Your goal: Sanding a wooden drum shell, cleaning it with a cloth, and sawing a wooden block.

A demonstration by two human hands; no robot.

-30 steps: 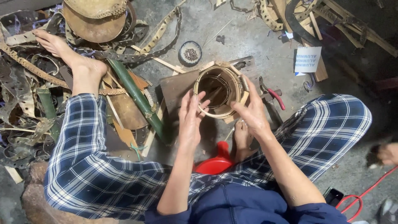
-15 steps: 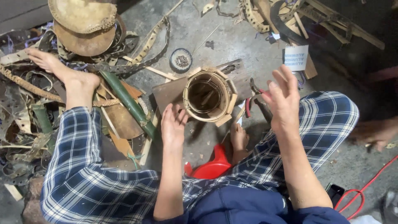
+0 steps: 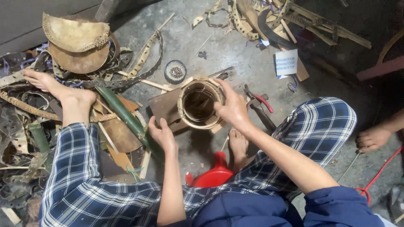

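Note:
A round wooden hoop frame [image 3: 187, 120], hollow and pale-rimmed, stands on a brown board [image 3: 162, 105] on the floor between my legs. My right hand [image 3: 231, 108] grips the frame's right rim, fingers curled over the edge. Just to the frame's lower left, my left hand [image 3: 162, 135] hangs with fingers apart, holding nothing and clear of the frame. My bare right foot [image 3: 238, 145] rests below the frame and my left foot [image 3: 63, 90] lies out to the left.
A green bamboo stick [image 3: 122, 112] lies left of the board. Red-handled pliers [image 3: 261, 101], a small tin of nails [image 3: 175, 71], a red plastic scoop [image 3: 212, 174], stacked leather pieces [image 3: 75, 42] and strap scraps surround me. Another person's hand [image 3: 372, 138] and a red cable [image 3: 378, 172] are at right.
My right hand lifted off to the right, then came back onto the frame's right rim. My left hand slid down and left, off the frame.

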